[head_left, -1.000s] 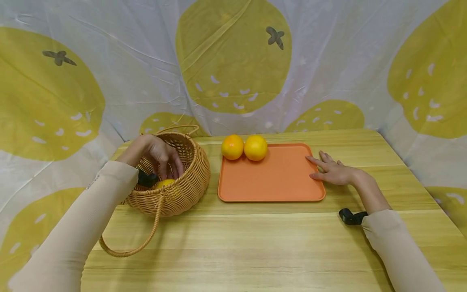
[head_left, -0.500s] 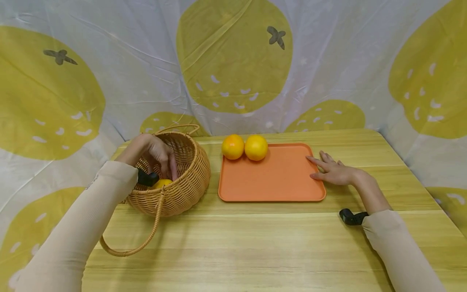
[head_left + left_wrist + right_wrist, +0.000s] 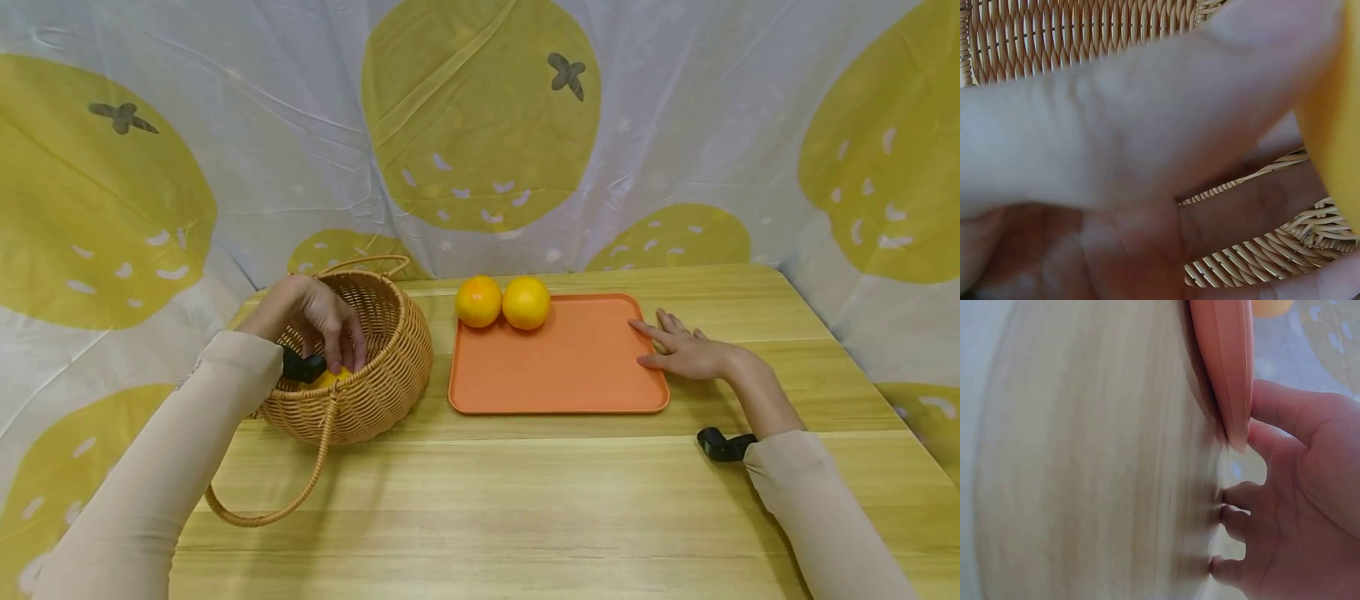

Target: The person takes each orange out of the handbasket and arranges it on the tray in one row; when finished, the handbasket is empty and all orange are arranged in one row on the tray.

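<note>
My left hand [image 3: 324,321] reaches down into a round wicker basket [image 3: 401,371] and grips an orange [image 3: 330,379] low inside it. Up close in the left wrist view, the thumb presses the fruit's yellow skin [image 3: 1335,134], with fingers extending underneath toward it. Most of that orange is hidden by the basket wall and the hand. On the right, my right hand [image 3: 690,353] lies spread at the right edge of an orange tray [image 3: 570,367]. Its thumb and a finger touch the tray rim [image 3: 1235,369], while other fingertips rest on the table.
Two oranges, one on the left [image 3: 478,302] and one beside it [image 3: 527,302], sit at the tray's back-left corner. A basket handle [image 3: 300,496] hangs down in front onto the wooden table [image 3: 510,500]. Behind stands a lemon-print curtain [image 3: 300,150].
Inside the basket, the left hand's fingers have shifted and closed around the orange, which has turned or moved slightly left. The right hand, tray and two oranges on it stay put.
</note>
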The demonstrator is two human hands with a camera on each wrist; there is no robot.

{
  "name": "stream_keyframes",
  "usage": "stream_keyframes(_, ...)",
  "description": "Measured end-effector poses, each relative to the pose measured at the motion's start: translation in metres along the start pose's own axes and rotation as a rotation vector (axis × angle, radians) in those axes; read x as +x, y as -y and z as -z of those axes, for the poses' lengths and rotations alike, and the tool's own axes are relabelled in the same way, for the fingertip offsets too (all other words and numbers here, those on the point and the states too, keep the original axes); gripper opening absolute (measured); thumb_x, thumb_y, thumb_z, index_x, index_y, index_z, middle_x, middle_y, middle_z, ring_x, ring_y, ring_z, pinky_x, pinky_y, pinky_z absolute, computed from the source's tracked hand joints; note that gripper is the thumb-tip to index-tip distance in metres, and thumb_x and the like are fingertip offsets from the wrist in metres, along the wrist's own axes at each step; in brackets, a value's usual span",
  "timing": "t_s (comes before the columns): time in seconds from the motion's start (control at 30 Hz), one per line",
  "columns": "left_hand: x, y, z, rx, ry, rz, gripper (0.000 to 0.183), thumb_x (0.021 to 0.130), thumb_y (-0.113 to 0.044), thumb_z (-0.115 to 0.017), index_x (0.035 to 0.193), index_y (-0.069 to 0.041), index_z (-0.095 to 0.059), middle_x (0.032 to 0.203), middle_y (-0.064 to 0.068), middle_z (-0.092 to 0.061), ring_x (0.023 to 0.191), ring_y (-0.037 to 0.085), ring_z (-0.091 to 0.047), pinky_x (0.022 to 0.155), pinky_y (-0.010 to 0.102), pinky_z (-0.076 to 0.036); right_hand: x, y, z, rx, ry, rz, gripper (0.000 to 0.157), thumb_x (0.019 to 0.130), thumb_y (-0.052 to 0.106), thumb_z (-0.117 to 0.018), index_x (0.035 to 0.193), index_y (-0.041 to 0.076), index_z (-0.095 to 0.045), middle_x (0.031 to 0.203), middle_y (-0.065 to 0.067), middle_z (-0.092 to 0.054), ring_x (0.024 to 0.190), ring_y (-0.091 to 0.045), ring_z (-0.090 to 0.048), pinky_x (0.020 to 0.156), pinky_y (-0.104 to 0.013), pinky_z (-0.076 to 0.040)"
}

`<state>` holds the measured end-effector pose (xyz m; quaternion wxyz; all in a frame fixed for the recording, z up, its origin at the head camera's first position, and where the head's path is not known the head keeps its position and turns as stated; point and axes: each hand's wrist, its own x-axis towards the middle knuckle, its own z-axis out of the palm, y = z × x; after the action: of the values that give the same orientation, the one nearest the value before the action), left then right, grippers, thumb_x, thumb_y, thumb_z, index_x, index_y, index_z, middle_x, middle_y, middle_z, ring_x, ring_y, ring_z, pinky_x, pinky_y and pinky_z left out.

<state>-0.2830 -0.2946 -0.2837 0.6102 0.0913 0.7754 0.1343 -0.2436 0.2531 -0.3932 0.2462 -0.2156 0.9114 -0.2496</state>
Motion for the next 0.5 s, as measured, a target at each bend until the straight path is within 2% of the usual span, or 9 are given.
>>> stream_keyframes(0.2, -0.0048, -0.0006, 0.0021, -0.023, -0.007, -0.001, 0.037, 0.092, 0.002, -0.068, 0.127, -0.01, -0.072, 0.125, 0.002, -0.07, 0.089, 0.01, -0.062, 0.064, 0.026, -0.047, 0.0, 0.0, 0.0001, 0.002, 0.001, -0.001, 0.079, 0.108, 0.042, -0.052, 0.166, 0.006, -0.014, 0.166, -0.037, 0.016, 0.154, -0.055, 0.017, 0.115, -0.078, 0.011)
stream_keyframes(0.33, -0.0071, 0.0, 0.0026, -0.006, -0.032, -0.002, 0.035, 0.094, -0.001, -0.067, 0.126, -0.012, -0.075, 0.113, -0.004, -0.071, 0.076, 0.007, -0.051, 0.062, 0.024, -0.046, 0.0002, -0.0001, 0.0003, 0.001, 0.001, -0.001, 0.079, 0.107, 0.042, -0.052, 0.166, 0.006, -0.014, 0.166, -0.037, 0.016, 0.154, -0.055, 0.016, 0.115, -0.078, 0.011)
stream_keyframes(0.37, -0.007, 0.0003, 0.0022, -0.004, -0.036, 0.001, 0.032, 0.094, -0.004, -0.068, 0.124, -0.012, -0.076, 0.105, -0.005, -0.069, 0.074, 0.007, -0.048, 0.062, 0.024, -0.045, 0.0002, -0.0001, 0.0003, 0.001, 0.001, -0.001, 0.079, 0.107, 0.042, -0.052, 0.166, 0.006, -0.014, 0.166, -0.037, 0.016, 0.154, -0.055, 0.016, 0.115, -0.078, 0.011)
stream_keyframes(0.5, -0.0065, 0.001, -0.0003, 0.0, -0.036, 0.016, 0.024, 0.094, -0.014, -0.072, 0.117, -0.013, -0.079, 0.107, -0.007, -0.072, 0.086, 0.008, -0.056, 0.069, 0.029, -0.048, 0.0002, -0.0001, 0.0002, 0.0, 0.002, -0.001, 0.079, 0.107, 0.042, -0.052, 0.166, 0.006, -0.014, 0.166, -0.036, 0.015, 0.154, -0.055, 0.016, 0.115, -0.078, 0.011)
